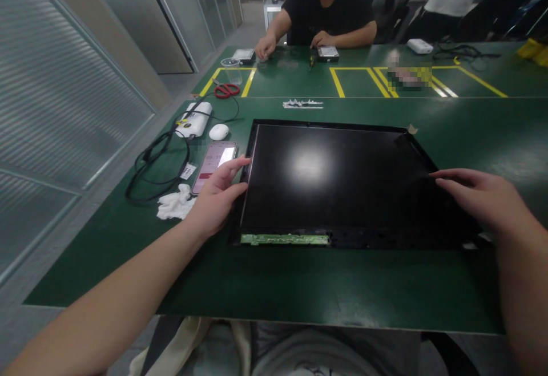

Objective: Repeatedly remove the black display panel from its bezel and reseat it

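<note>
A large black display panel (pixel 334 179) lies flat on the green table (pixel 299 284), with a thin green circuit strip (pixel 285 239) along its near edge. My left hand (pixel 216 193) rests on the panel's left edge, fingers stretched out and touching the frame. My right hand (pixel 483 196) lies on the panel's right edge, fingers extended flat toward the screen. Neither hand is wrapped round anything.
Left of the panel lie a phone (pixel 214 165), a white crumpled cloth (pixel 174 203), a white mouse (pixel 218 132), black cables (pixel 154 165), a white box (pixel 194 119) and red scissors (pixel 226 90). Across the table a person in black (pixel 327 8) handles small devices.
</note>
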The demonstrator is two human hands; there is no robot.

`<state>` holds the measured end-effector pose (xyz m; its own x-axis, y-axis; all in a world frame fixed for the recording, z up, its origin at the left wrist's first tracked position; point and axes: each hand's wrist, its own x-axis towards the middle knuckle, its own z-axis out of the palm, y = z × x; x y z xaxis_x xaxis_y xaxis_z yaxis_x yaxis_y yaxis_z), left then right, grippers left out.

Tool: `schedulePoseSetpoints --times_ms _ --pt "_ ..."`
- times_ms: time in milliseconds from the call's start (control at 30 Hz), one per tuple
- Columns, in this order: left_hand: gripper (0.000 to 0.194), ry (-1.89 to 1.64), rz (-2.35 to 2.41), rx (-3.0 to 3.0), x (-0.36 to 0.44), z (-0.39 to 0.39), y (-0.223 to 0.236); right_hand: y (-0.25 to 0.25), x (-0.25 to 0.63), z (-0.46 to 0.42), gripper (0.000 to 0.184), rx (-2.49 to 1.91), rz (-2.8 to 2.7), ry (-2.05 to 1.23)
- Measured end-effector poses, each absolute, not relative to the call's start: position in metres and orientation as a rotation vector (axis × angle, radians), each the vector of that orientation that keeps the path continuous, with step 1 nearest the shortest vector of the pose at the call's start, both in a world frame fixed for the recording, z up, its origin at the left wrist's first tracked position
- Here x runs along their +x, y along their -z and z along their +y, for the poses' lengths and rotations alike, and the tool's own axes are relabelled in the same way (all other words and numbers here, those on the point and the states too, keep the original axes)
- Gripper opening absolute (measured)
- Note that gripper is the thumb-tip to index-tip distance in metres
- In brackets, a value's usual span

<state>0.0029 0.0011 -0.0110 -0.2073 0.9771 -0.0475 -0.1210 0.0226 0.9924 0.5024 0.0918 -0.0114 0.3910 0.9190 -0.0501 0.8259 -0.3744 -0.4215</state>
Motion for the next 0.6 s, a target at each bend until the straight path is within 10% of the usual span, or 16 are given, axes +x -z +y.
schedulePoseSetpoints --times_ms 600 --pt "0.041 -1.422 1.249 0.611 0.016 0.002 -0.006 0.013 0.504 0.091 0.049 -2.373 -1.526 -0.412"
